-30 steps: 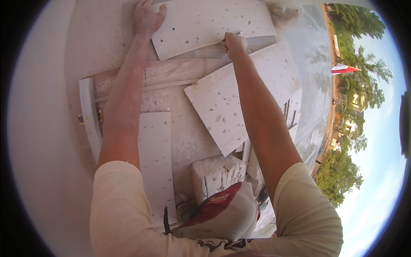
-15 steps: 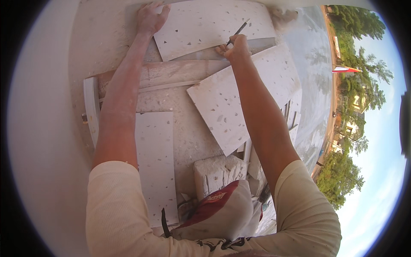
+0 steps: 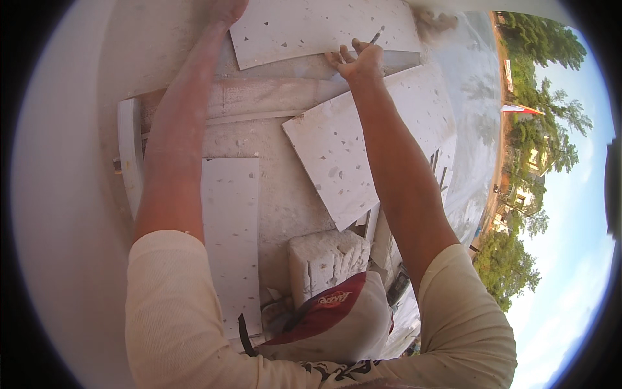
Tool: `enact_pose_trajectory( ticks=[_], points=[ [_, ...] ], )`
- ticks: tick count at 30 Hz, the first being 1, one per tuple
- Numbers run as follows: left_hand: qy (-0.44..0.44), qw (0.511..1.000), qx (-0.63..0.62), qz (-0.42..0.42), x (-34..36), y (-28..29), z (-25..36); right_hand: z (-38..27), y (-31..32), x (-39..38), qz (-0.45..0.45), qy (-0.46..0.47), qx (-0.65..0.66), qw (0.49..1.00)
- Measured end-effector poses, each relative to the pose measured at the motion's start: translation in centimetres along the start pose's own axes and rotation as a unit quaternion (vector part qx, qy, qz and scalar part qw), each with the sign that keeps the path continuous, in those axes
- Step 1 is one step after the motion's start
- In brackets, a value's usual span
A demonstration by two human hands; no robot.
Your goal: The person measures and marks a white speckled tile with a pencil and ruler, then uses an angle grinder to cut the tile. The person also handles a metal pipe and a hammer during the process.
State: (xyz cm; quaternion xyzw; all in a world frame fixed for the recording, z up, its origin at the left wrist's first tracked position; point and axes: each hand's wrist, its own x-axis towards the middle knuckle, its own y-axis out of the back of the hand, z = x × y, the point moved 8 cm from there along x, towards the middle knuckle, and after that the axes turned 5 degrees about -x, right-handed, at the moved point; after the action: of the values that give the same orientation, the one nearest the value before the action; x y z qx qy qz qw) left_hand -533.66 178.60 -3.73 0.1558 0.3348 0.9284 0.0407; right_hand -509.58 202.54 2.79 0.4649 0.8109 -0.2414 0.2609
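My left hand (image 3: 228, 11) is at the top edge of the view, beside the left corner of a white terrazzo-look slab (image 3: 304, 29) with grey chips. Its fingers are cut off by the frame. My right hand (image 3: 360, 62) is at the near edge of that slab and grips a slim dark pen (image 3: 376, 35), whose upper end points up and right; the rest is hidden by the hand. Some of its fingers are spread to the left. A second speckled slab (image 3: 343, 162) lies at an angle under my right forearm.
A long speckled strip (image 3: 231, 233) lies beside my left forearm. A dusty wooden board (image 3: 272, 94) runs crosswise, with a pale upright piece (image 3: 129, 152) at its left end. A rough white block (image 3: 327, 259) is near my cap (image 3: 343, 318). Trees and buildings stand to the right.
The view has shifted, so my left hand is now mostly beyond the top edge. My right hand has turned, its fingers are more spread, and less of the pen shows.
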Motion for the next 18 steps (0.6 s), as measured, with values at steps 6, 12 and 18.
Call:
enact_pose_trajectory(
  ticks=[6,12,18],
  points=[
    [-0.065,0.996,0.001,0.056,-0.3,-1.2,2.0,2.6,1.5,-0.4,-0.084,-0.04,0.001,0.996],
    [-0.089,0.989,0.114,0.008,0.5,-2.5,2.5,5.9,-1.8,-4.0,-0.175,-0.015,-0.041,0.984],
    [0.022,0.99,0.114,-0.079,1.5,-1.4,4.7,6.3,-1.2,-4.0,-0.201,-0.02,0.048,0.978]
  ],
)
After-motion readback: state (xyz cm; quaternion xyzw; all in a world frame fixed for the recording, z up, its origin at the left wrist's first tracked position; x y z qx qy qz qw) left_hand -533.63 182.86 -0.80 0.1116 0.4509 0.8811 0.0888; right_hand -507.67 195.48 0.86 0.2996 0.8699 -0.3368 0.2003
